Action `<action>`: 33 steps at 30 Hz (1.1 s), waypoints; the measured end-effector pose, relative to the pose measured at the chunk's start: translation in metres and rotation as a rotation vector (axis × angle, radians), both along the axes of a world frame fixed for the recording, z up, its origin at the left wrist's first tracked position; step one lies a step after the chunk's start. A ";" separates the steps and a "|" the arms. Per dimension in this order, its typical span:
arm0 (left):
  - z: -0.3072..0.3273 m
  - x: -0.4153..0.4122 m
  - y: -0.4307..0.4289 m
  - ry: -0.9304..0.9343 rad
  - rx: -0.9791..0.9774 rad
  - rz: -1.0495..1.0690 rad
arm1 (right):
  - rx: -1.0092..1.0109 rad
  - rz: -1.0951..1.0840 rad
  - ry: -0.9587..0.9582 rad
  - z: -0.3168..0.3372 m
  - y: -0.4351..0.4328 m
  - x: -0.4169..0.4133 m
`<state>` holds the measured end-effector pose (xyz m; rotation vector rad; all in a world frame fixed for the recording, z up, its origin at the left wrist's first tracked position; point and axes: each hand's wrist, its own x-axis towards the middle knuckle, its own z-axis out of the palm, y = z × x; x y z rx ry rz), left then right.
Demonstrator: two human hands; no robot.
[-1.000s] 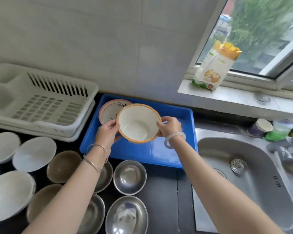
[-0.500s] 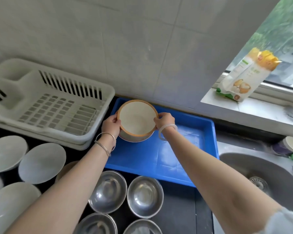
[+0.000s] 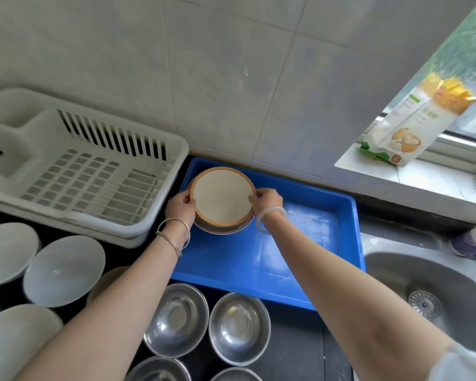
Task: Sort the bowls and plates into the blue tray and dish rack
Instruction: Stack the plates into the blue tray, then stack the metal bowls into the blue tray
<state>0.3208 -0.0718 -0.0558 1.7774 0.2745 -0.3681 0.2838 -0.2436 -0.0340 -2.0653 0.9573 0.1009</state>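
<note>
rack [image 3: 74,171]: white, empty-looking, off to the left of her fingers
left hand [image 3: 179,206]: fingers pinching the bowl's left rim
bowl [image 3: 222,196]: orange rim, between both sets of fingers, sitting in a pinkish dish [image 3: 220,229] at the tray's far left corner
right hand [image 3: 267,200]: fingers gripping the right rim
tray [image 3: 300,243]: blue, mostly bare right of the fingers

Pink-rimmed dish [image 3: 220,230] mostly hidden under orange-rimmed bowl [image 3: 222,198]; lowest steel bowls [image 3: 160,369] cut off by bottom edge.

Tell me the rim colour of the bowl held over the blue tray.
Orange, around a cream inside, on the bowl; the head view shows it.
</note>
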 end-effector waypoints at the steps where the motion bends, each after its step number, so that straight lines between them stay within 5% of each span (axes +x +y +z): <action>1: -0.001 -0.001 -0.001 -0.005 0.007 0.012 | 0.001 0.004 -0.004 -0.001 0.000 0.000; 15: 0.003 -0.034 0.005 -0.034 -0.074 0.069 | 0.190 -0.082 -0.096 -0.004 -0.002 -0.028; 24: 0.017 -0.151 0.036 0.101 -0.057 0.023 | 0.349 0.008 -0.221 0.026 0.007 -0.116; 33: 0.012 -0.263 0.058 0.096 0.304 -0.202 | 0.319 -0.002 -0.052 -0.003 0.028 -0.230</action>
